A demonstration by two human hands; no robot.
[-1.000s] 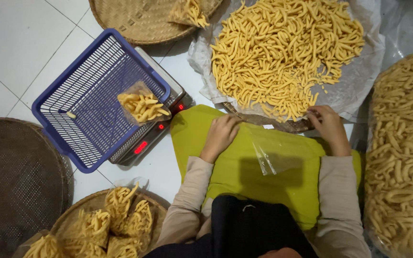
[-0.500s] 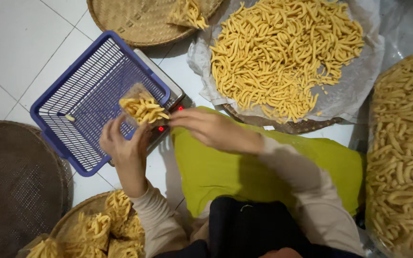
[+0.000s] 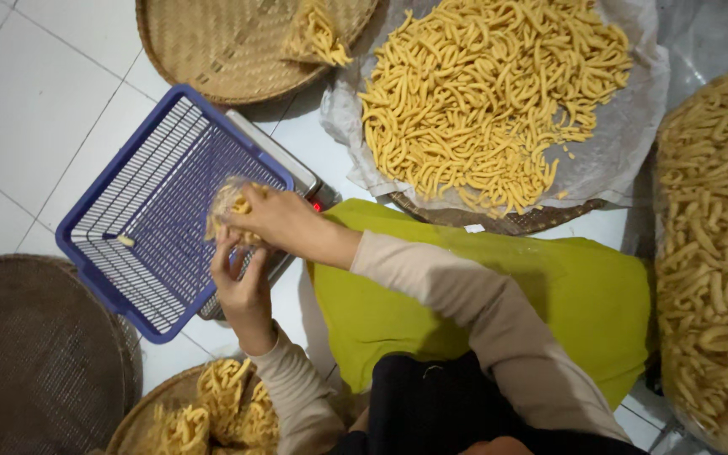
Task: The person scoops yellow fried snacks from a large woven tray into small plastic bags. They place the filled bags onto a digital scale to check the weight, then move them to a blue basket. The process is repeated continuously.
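White tiled floor point(image 3: 35, 93), seen from above, carrying several trays and baskets.

Blue plastic basket point(image 3: 157, 211): slatted, rectangular, resting on a grey scale point(image 3: 284, 164) near the floor's middle; one loose snack stick lies at its left side.

Clear bag of yellow snack sticks point(image 3: 227, 206): over the basket's right edge, held between both hands.

Right hand point(image 3: 275, 221): reaches across from the right, fingers closed over the bag's top.

Left hand point(image 3: 242, 286): below the bag, fingers curled up against its underside, gripping it.

Paper-lined tray point(image 3: 634, 135): at the top right, heaped with loose snack sticks point(image 3: 482, 93).

Woven tray point(image 3: 229, 50): top edge, holding one filled bag.

Dark round tray point(image 3: 35, 354): lower left corner.

Woven tray of filled bags point(image 3: 212, 413): bottom edge, just beside the left forearm.

Green cloth point(image 3: 566, 295): spread over the person's lap.

Large sack of snack sticks point(image 3: 718, 253): right edge.
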